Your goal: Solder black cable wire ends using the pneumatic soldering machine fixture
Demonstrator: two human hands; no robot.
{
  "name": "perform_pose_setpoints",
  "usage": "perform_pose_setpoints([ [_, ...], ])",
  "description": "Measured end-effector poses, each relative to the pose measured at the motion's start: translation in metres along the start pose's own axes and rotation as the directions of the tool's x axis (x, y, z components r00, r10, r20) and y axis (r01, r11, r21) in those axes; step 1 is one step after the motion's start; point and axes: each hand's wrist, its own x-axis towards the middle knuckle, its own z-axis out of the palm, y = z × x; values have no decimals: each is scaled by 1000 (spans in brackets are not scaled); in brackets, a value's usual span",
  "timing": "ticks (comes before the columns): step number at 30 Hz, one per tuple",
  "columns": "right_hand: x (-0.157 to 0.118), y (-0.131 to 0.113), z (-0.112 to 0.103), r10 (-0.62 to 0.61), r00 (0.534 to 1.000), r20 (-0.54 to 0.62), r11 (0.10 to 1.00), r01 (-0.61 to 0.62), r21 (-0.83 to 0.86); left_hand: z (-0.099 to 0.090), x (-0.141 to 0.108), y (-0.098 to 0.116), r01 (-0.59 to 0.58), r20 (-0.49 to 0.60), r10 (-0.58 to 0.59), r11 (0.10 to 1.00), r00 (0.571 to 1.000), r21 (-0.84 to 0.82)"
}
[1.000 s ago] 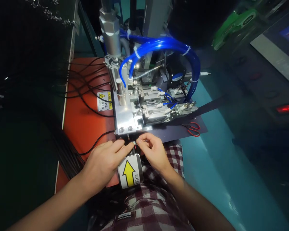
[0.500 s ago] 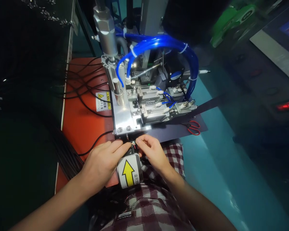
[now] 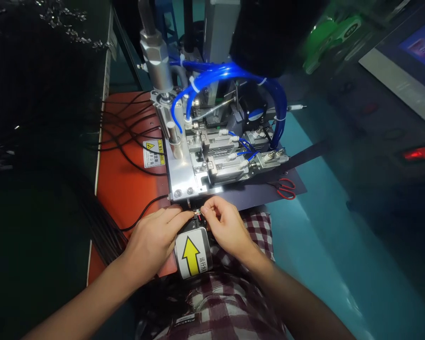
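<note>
My left hand [image 3: 152,242] rests at the near end of the machine, its thumb and forefinger closed at a small black fixture [image 3: 193,224]. Facing it, my right hand [image 3: 228,229] is closed in a pinch. Between the fingertips shows a tiny pale piece with a bit of red [image 3: 199,216], too small to name. What exactly each hand grips is hidden by the fingers. Just below them is a white cover with a yellow arrow [image 3: 190,255]. The metal plate [image 3: 180,182] of the machine lies directly beyond my fingers.
Pneumatic cylinders [image 3: 226,167] and looped blue air tubes [image 3: 230,71] rise beyond my hands. Red-handled scissors [image 3: 286,189] lie on the right. A bundle of black cables [image 3: 104,238] and an orange surface [image 3: 123,182] are at left. A screen [image 3: 423,52] stands far right.
The camera view has shifted slightly, so the machine appears moved a little. Both hands keep nearly the same pose at the fixture.
</note>
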Motion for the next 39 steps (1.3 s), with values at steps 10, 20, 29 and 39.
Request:
perform_pose_setpoints([
  [10, 1, 9, -9, 67, 998, -16, 990, -65, 123, 3, -1, -2, -17, -39, 17, 1000, 999, 5],
  [20, 1, 12, 7, 100, 990, 96, 929, -127, 349, 2, 0, -2, 15, -9, -15, 1000, 1000, -21],
  [29, 4, 9, 4, 162, 976, 148, 894, -209, 396, 3, 0, -2, 6, -14, -7, 1000, 1000, -23],
  [39, 5, 9, 1, 133, 982, 135, 935, -170, 312, 0, 2, 10, 37, -51, -29, 986, 998, 162],
])
